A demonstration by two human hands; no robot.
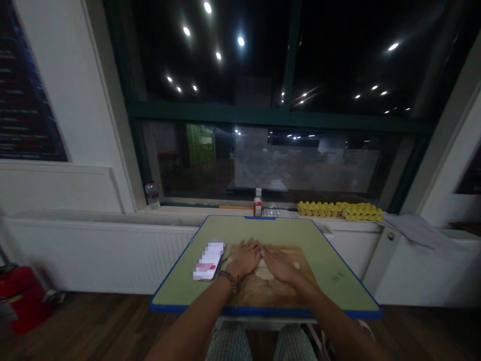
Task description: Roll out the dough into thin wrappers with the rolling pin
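Both hands lie over a wooden board on a small table. My left hand, with a beaded bracelet at the wrist, rests palm down with its fingers stretched forward. Beside it my right hand lies flat too, and the fingertips of the two hands nearly meet. Under the palms runs a pale rod, like a rolling pin, mostly hidden by the hands. A flat piece of pale dough shows between the hands, on the near side of the rod. Whitish smears mark the board.
Left of the board lies a phone with a lit screen. The green tabletop has a blue rim. On the windowsill behind stand a red-labelled bottle, yellow egg trays and a clear bottle. A radiator runs below.
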